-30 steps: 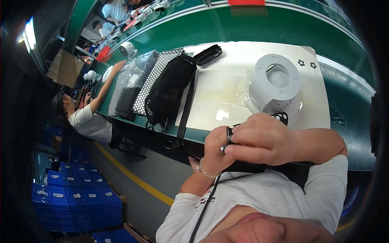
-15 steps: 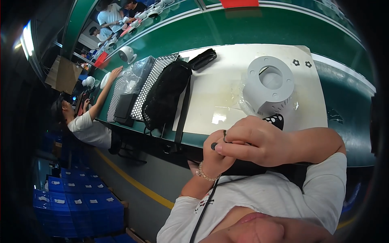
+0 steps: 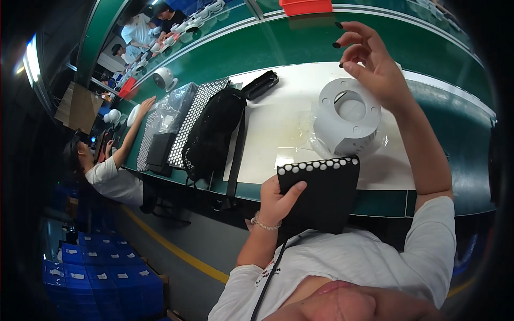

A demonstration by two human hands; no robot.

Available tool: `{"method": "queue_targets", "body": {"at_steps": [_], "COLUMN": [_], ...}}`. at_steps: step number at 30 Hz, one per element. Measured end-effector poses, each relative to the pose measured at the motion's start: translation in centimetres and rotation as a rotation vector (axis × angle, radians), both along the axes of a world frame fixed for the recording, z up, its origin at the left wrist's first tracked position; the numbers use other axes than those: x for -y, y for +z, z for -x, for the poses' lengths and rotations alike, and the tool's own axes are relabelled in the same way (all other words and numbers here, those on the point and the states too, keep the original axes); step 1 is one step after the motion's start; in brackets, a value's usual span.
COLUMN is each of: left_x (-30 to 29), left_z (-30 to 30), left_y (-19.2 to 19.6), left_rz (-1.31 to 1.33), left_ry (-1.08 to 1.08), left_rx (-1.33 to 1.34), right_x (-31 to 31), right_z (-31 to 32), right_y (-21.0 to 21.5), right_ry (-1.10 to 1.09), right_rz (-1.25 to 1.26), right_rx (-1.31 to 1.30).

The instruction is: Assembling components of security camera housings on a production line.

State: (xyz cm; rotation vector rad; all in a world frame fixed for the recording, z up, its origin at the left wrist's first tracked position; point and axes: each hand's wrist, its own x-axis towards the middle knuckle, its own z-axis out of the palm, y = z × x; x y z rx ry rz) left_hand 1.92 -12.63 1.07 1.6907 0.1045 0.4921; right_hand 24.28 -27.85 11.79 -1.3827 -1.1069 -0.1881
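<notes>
My left hand [image 3: 278, 202] is closed on a black sheet [image 3: 321, 192] in front of my body, thumb on its face. A row of white round dots runs along the sheet's top edge. My right hand [image 3: 375, 67] is raised beyond the white round housing [image 3: 350, 125], fingers apart and curved. Small dark round spots show at its fingertips; whether they are pads stuck there or nails I cannot tell. The housing stands on a white board [image 3: 267, 128], with a ring-shaped top and clear plastic film around its base.
Left on the bench lie a black mesh bag [image 3: 217, 128], a black case [image 3: 261, 84], white-dotted sheets [image 3: 194, 115] and clear plastic bags [image 3: 174, 109]. A white camera-like device [image 3: 165, 78] stands behind. A red bin [image 3: 305, 6] sits at the back. A co-worker [image 3: 115, 176] reaches in at left.
My hands have parted. The right hand has lifted away, up past the housing, and its arm now covers the two black flower-shaped pieces. The left hand now shows the black sheet turned upright.
</notes>
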Motion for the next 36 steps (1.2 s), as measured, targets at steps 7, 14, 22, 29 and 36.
{"method": "queue_targets", "body": {"at_steps": [7, 14, 22, 29, 36], "left_x": [-0.8, -0.9, -0.7, -0.8, -0.9], "left_z": [0.1, 0.3, 0.2, 0.4, 0.3], "left_y": [-0.4, -0.8, -0.8, -0.7, -0.9], "left_rz": [-0.030, -0.018, -0.025, -0.046, -0.111], "left_ry": [-0.023, -0.028, -0.016, -0.012, -0.016], "left_rx": [-0.037, -0.037, -0.023, -0.032, -0.038], "right_x": [0.9, 1.2, 1.5, 1.5, -0.1], "right_z": [-0.2, 0.5, 2.4, 4.6, 4.2], "right_y": [0.5, 0.8, 1.2, 1.9, 1.3], "right_ry": [0.125, 0.012, -0.158, -0.310, -0.014], "right_rz": [0.298, 0.381, 0.428, 0.557, 0.377], "right_rx": [-0.216, 0.096, 0.419, 0.504, 0.022]}}
